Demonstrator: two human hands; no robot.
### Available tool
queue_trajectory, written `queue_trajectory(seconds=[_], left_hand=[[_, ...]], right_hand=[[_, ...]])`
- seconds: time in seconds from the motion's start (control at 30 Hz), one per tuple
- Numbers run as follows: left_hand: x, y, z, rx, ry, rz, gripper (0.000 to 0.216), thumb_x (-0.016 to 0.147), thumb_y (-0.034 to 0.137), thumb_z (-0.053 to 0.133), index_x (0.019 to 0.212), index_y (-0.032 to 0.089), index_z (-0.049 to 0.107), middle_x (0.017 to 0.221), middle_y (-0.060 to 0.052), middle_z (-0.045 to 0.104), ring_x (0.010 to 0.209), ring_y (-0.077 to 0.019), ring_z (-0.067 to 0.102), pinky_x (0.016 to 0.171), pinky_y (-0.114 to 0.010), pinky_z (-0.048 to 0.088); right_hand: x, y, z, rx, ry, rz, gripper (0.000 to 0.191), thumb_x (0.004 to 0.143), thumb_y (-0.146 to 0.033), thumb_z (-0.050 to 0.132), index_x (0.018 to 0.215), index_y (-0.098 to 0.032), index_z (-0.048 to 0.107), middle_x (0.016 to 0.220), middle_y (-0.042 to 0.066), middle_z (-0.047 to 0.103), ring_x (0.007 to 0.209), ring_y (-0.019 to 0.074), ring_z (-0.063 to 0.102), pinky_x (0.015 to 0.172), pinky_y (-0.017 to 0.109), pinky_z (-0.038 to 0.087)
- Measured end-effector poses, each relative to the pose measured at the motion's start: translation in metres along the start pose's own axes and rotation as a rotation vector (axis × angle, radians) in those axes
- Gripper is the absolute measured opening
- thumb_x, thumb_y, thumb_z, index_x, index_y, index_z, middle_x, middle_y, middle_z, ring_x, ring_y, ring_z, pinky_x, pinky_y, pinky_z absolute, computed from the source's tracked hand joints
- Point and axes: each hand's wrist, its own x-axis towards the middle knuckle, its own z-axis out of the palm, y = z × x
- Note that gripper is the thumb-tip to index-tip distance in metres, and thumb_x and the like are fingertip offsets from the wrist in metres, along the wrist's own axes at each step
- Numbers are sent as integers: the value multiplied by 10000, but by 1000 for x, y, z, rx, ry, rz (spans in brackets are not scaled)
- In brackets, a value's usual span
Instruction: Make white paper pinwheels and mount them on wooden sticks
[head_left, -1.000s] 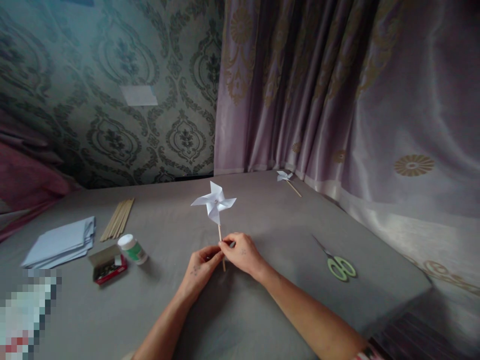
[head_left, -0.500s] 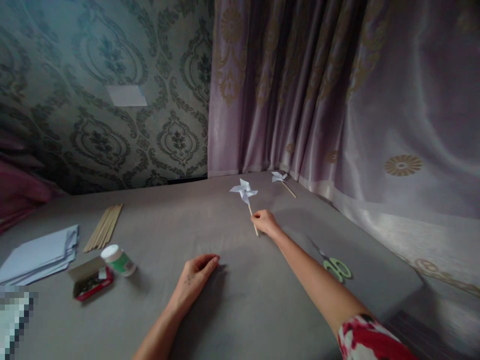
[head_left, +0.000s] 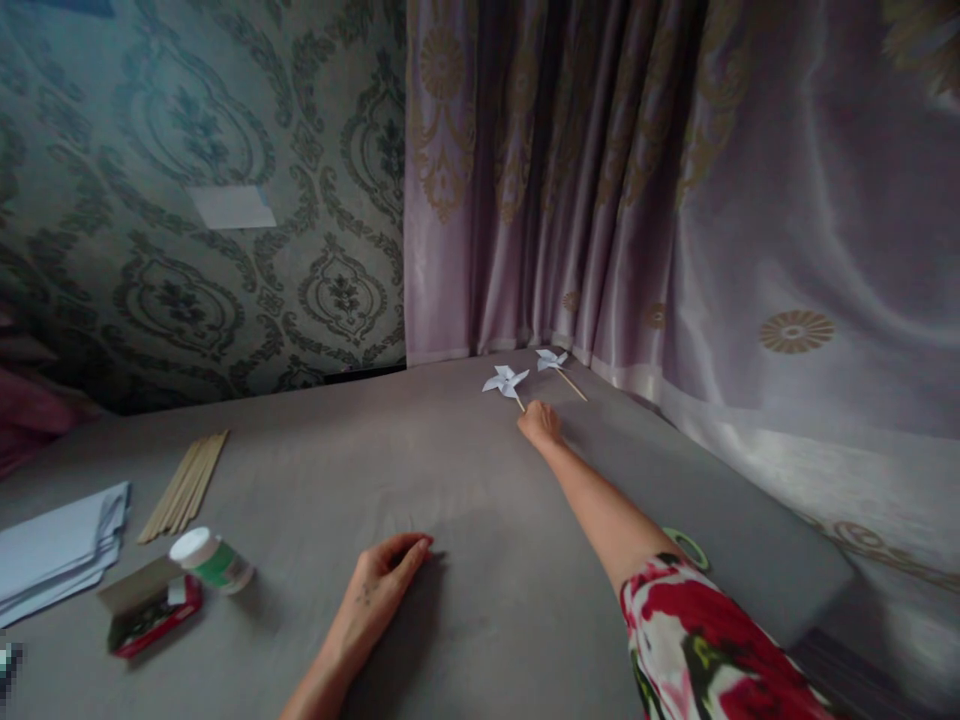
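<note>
Out at the far right part of the grey-covered surface, my right hand (head_left: 541, 424) is closed round the stick of a white paper pinwheel (head_left: 506, 381). The pinwheel's head points away to the left, low over the cloth; most of its stick is hidden by my fist. Just beyond lies a second white pinwheel (head_left: 552, 360) on its thin wooden stick, apart from my hand. Nearer to me, my left hand (head_left: 386, 580) rests on the cloth with fingers and thumb pressed together, and no object shows in it.
On the left are a stack of white paper (head_left: 60, 545), several wooden sticks (head_left: 186, 485), a white-capped bottle (head_left: 214, 560) and an open red box (head_left: 154, 615) of small dark pieces. Green-handled scissors (head_left: 688, 549) lie partly behind my right forearm. Curtains (head_left: 600, 200) border the far right edge.
My right hand has moved farther away and to the right with the pinwheel, lowering it toward the other one. My right sleeve now covers part of the scissors. The view has shifted slightly.
</note>
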Motion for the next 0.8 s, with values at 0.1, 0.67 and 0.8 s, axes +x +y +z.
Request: queue_trajectory(seconds=[0.1, 0.67, 0.8], left_hand=[[2, -3, 0, 6, 8, -18, 565, 690, 613, 551, 948, 138, 712, 843, -75, 730, 799, -236, 649, 683, -289, 473], [1, 4, 0, 27, 3, -20, 551, 656, 613, 547, 890, 144, 716, 821, -78, 728, 804, -247, 643, 707, -296, 470], [2, 2, 1, 20, 7, -25, 565, 647, 624, 554, 883, 138, 719, 784, -74, 719, 753, -235, 635, 662, -290, 460]], right_hand=[[1, 2, 1, -15, 24, -13, 285, 865, -153, 472, 1054, -110, 681, 1115, 205, 646, 1038, 268, 632, 851, 333, 480], [-24, 22, 2, -11, 55, 7, 276, 893, -234, 464, 1047, -169, 683, 1068, 149, 680, 996, 224, 652, 788, 272, 481], [-12, 21, 4, -8, 65, 32, 291, 900, -239, 449, 1059, -167, 681, 1082, 152, 676, 1003, 230, 649, 794, 287, 488]])
